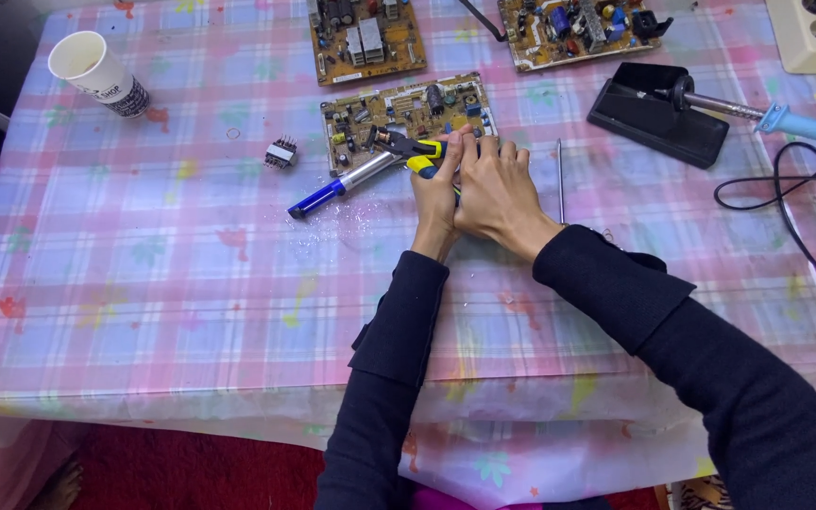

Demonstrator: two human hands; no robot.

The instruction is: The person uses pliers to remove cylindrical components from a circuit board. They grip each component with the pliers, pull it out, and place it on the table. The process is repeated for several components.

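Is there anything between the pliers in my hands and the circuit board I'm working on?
Nothing visible. The pliers, held by the left hand and right hand, already have their tips over the circuit board. The blue and silver desoldering pump lies beside them at the board's lower edge, not between.

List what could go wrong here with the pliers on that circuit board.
1. Both hands, left hand and right hand, squeeze the yellow-handled pliers at the circuit board; a slip might crack it or fling a part.
2. The blue and silver desoldering pump lies under the pliers and could get knocked.
3. The soldering iron rests in its stand beside the right sleeve; it may be hot.
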